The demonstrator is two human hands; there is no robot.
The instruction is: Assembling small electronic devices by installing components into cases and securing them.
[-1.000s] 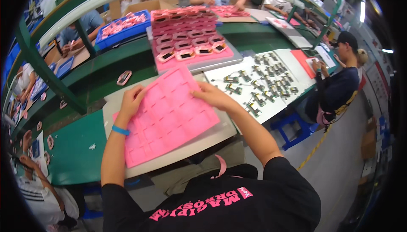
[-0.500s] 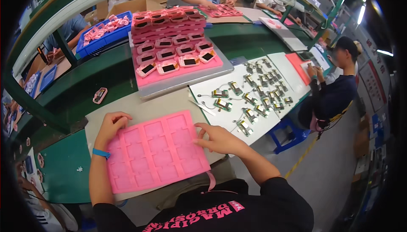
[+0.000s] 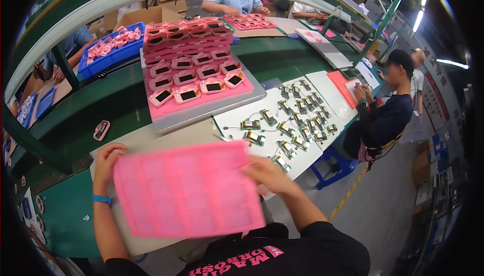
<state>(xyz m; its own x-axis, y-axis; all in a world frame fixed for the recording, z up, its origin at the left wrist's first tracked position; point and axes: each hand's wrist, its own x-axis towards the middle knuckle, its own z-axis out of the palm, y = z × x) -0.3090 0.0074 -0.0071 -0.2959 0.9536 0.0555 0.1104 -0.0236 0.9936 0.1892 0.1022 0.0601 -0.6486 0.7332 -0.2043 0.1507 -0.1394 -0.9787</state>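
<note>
A pink tray point(image 3: 187, 188) with rows of shallow recesses, nothing in them, is held up in front of me over the table's near edge, smeared by motion. My left hand point(image 3: 108, 159) is at its far left corner, fingers curled and partly hidden by it; a blue band circles that wrist. On the opposite side my right hand point(image 3: 272, 174) grips the right edge, with some fingertips hidden. Beyond the tray, a stack of similar pink trays point(image 3: 201, 100) carries several pink device shells with dark screens.
Several small circuit boards with batteries point(image 3: 286, 129) lie on a white board at the right. A blue bin point(image 3: 96, 67) of pink shells stands at the far left. One shell point(image 3: 102, 130) rests on the green belt point(image 3: 123, 104). A co-worker point(image 3: 385, 109) sits at the right.
The pink tray has risen off the tabletop and tilted, coming nearer to me. Both hands moved with it, and my right hand has closed on its edge. The whole view shifted slightly.
</note>
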